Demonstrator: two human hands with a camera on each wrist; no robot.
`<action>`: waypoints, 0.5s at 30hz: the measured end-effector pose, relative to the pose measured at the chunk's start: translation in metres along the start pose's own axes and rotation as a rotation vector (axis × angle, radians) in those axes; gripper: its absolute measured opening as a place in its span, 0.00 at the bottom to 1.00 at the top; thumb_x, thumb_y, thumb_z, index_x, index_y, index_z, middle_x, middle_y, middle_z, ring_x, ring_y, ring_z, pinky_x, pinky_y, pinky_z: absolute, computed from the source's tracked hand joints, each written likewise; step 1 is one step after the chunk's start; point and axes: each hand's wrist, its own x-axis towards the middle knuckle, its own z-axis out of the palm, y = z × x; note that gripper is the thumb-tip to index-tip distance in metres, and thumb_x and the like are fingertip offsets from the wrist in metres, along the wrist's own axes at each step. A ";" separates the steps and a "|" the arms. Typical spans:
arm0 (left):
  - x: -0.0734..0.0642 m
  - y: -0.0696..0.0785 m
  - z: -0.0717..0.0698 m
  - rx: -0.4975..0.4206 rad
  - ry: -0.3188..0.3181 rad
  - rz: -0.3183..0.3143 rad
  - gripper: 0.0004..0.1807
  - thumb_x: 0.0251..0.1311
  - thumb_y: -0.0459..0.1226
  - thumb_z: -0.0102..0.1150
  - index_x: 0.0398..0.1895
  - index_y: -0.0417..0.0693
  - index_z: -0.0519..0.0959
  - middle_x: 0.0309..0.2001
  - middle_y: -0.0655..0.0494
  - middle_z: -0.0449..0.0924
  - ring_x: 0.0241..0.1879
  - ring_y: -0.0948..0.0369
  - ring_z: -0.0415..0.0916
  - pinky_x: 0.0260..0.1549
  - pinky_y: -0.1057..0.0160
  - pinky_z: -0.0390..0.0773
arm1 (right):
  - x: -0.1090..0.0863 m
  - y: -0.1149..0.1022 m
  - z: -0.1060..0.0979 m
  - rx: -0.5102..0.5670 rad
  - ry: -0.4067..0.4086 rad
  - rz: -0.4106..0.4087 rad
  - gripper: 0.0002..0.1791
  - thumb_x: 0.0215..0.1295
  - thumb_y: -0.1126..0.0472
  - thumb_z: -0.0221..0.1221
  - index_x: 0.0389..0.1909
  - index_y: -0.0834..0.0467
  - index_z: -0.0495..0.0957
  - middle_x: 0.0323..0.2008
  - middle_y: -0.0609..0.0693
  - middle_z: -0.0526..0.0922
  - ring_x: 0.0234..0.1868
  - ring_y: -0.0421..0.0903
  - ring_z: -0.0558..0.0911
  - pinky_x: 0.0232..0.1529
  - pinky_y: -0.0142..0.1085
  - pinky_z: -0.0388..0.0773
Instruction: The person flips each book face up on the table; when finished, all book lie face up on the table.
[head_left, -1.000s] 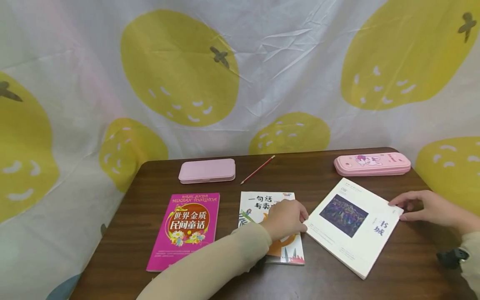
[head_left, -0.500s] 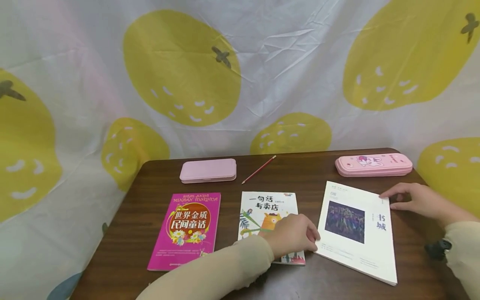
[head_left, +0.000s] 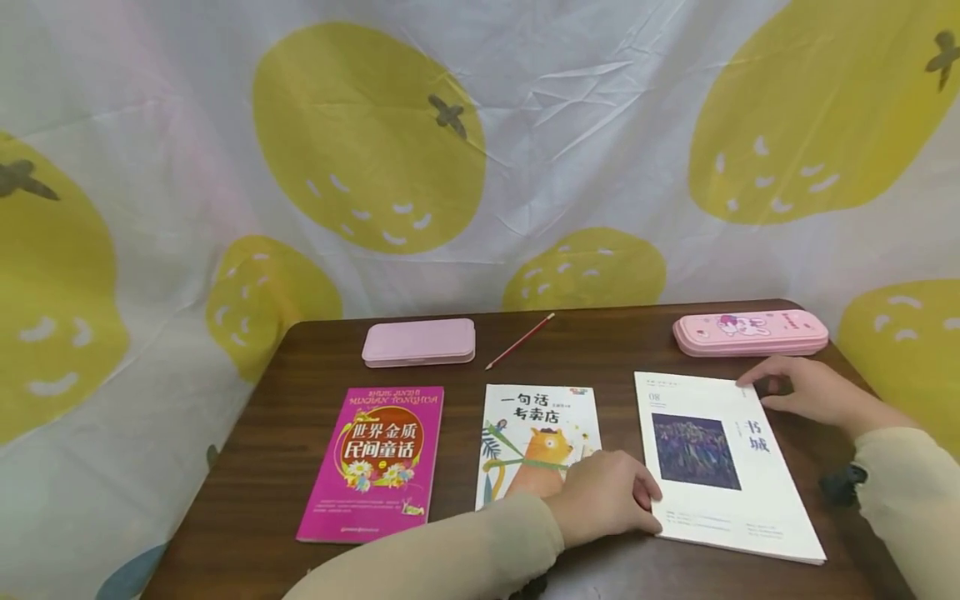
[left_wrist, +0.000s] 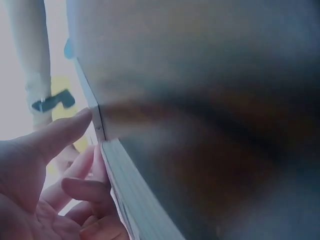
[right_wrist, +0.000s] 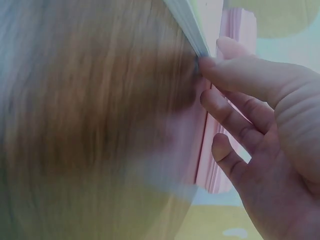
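Note:
A white book (head_left: 757, 492) with a dark square picture lies slightly turned at the right of the table in the head view. My left hand (head_left: 609, 493) pinches its left edge near the lower corner. At its upper right edge, my right hand (head_left: 806, 390) grips the book between thumb and fingers; the right wrist view shows the thumb (right_wrist: 240, 75) against the page edges. An illustrated book (head_left: 536, 433) with an orange animal lies partly beneath my left hand and forearm. Left of that is a magenta book (head_left: 375, 462), its lower edge close to the left sleeve.
Along the back of the brown table (head_left: 247, 467) lie a plain pink case (head_left: 418, 342), a red pencil (head_left: 521, 340) and a pink pencil case (head_left: 750, 332) with a rabbit print. A fruit-patterned cloth (head_left: 495, 150) hangs behind the table.
The white book has turned from a strong slant to nearly straight. My left hand has moved down and right with its edge, and my right hand has shifted left and slightly up.

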 end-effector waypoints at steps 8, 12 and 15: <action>-0.002 0.011 0.007 0.138 0.040 0.017 0.11 0.47 0.55 0.78 0.34 0.76 0.86 0.23 0.87 0.76 0.28 0.82 0.69 0.27 0.74 0.64 | 0.003 -0.012 0.003 0.010 -0.044 0.093 0.23 0.52 0.75 0.72 0.50 0.57 0.85 0.49 0.61 0.86 0.41 0.54 0.80 0.43 0.47 0.81; -0.008 0.011 0.003 0.114 0.078 0.051 0.11 0.54 0.51 0.73 0.41 0.75 0.87 0.29 0.85 0.78 0.30 0.83 0.70 0.27 0.76 0.64 | 0.000 -0.024 0.006 -0.042 -0.046 0.125 0.21 0.56 0.74 0.68 0.51 0.60 0.85 0.55 0.69 0.82 0.55 0.71 0.78 0.56 0.69 0.73; -0.015 0.007 -0.007 0.009 0.135 0.064 0.12 0.59 0.48 0.68 0.46 0.71 0.86 0.33 0.81 0.79 0.31 0.82 0.69 0.28 0.77 0.65 | -0.001 -0.042 0.011 -0.113 -0.034 0.159 0.20 0.59 0.69 0.68 0.54 0.59 0.84 0.60 0.73 0.76 0.63 0.76 0.70 0.61 0.75 0.62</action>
